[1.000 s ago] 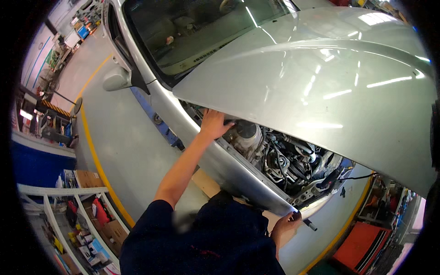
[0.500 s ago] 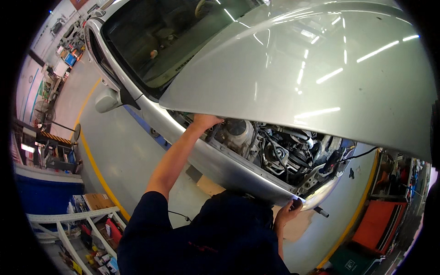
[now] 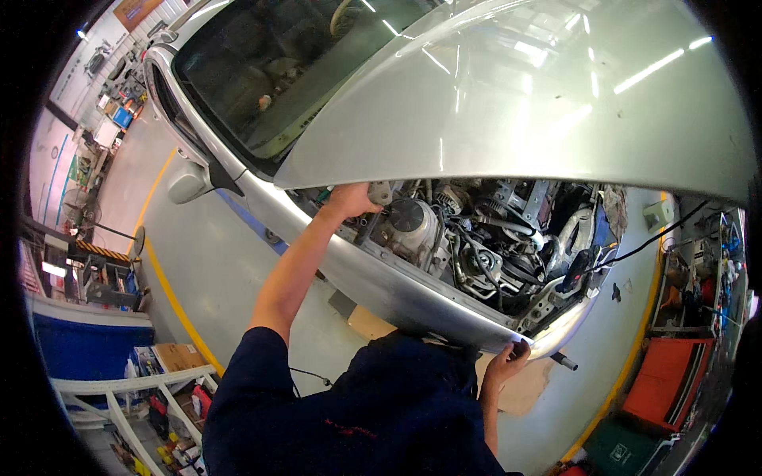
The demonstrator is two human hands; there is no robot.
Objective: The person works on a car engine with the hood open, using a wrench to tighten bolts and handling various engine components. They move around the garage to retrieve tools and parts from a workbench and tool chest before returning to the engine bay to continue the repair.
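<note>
My left hand (image 3: 353,202) is closed at the silver hood's (image 3: 508,135) raised lower edge, beside a metal bracket (image 3: 382,193); I cannot make out what its partly hidden fingers grip. Beneath the hood, the engine bay shows a round strut mount (image 3: 410,228), hoses (image 3: 500,270) and wiring. My right hand (image 3: 506,361) is curled at the front corner of the silver fender (image 3: 413,293), around something dark that I cannot make out.
A blue lift arm (image 3: 246,222) runs under the car. Cardboard (image 3: 512,389) lies below the fender. Cluttered white shelving (image 3: 135,385) stands at lower left, a red tool cabinet (image 3: 663,381) at lower right. A fan (image 3: 83,206) stands at far left.
The hood's front part has risen, exposing more of the engine bay. My left hand has shifted slightly up with it; my right hand stays at the fender corner. The view has shifted slightly.
</note>
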